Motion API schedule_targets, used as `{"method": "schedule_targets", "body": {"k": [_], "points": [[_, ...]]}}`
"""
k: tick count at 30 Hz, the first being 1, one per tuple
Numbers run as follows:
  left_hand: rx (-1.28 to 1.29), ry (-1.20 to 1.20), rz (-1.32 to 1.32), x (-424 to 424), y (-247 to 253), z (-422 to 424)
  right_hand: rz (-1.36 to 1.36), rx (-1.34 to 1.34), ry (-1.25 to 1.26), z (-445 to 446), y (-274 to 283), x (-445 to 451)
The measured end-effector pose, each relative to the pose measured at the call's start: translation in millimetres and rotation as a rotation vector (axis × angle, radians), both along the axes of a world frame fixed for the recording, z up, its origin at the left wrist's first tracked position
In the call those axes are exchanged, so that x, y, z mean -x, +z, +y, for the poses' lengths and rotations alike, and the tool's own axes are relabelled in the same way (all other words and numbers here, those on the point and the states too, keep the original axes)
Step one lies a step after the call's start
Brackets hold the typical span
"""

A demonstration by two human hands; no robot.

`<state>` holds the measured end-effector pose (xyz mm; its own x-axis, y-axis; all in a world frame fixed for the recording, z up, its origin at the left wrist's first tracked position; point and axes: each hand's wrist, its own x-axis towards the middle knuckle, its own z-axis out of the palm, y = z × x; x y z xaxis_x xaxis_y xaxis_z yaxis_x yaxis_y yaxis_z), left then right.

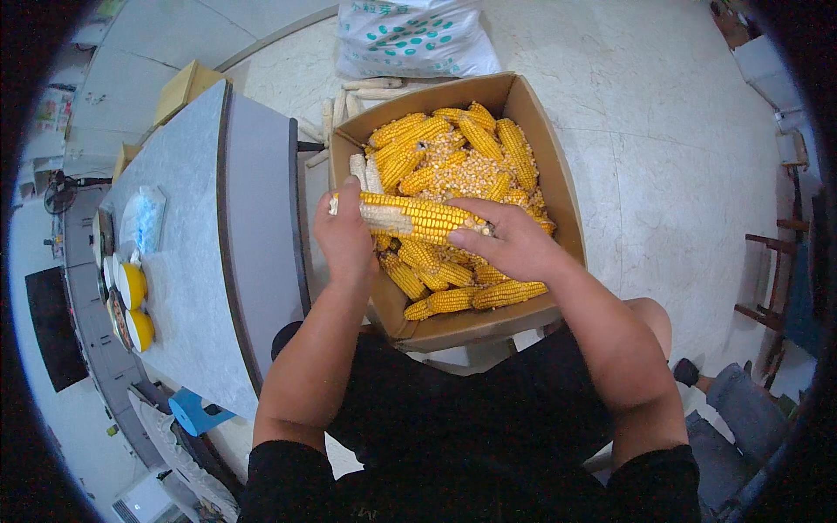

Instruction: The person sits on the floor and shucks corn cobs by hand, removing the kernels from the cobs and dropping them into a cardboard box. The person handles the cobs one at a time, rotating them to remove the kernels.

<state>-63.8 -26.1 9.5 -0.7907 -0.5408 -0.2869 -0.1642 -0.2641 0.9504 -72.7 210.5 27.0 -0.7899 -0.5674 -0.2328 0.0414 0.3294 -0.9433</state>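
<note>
An ear of yellow corn [425, 217] lies across my two hands above a cardboard box [569, 163]. My left hand [346, 232] grips its left end, beside a stripped, whitish patch of cob. At the other end my right hand [513, 238] holds it with thumb and fingers, near some loosened kernels. Inside the box are several dried corn ears [399, 160] and a heap of loose kernels [467, 171]. Two bare cobs [364, 171] rest by the box's left wall, just past my left hand.
Several bare cobs [339, 108] lie on the floor behind the box, near a white printed sack [418, 39]. A grey table [189, 216] with yellow bowls [134, 287] stands at left, a blue stool [196, 412] below it. Another person's leg [703, 382] shows at lower right.
</note>
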Motion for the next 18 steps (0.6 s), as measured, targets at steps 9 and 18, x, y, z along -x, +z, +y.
{"method": "schedule_targets", "body": {"k": [9, 18], "points": [[-0.001, 0.069, 0.030, 0, 5, 1, -0.278, 0.092, -0.045, 1, 2, 6], [0.073, 0.074, 0.080, -4, -1, -2, -0.281, 0.086, -0.078, -1, 0, 6]]}}
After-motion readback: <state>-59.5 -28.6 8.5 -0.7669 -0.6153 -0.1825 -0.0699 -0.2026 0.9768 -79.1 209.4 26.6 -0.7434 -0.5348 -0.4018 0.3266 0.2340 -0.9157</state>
